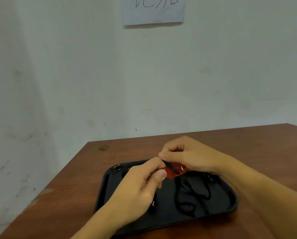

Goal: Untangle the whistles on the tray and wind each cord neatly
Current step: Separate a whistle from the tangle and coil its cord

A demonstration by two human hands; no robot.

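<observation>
A red whistle [173, 171] with a small metal ring is held above the black tray [230, 204]. My left hand [141, 185] pinches its left end between thumb and fingers. My right hand [185, 154] curls over the whistle from above, its fingers pinching the black cord where it wraps the whistle. The rest of the black cord [190, 195] hangs down and lies in loose loops on the tray. A dark object with a metal ring [153, 204], partly hidden by my left hand, lies on the tray; what it is cannot be told.
The tray sits on a brown wooden table [72, 192] against a pale wall. A small brass fitting [103, 148] is set in the table's far left corner. A paper sheet [153, 11] hangs on the wall above.
</observation>
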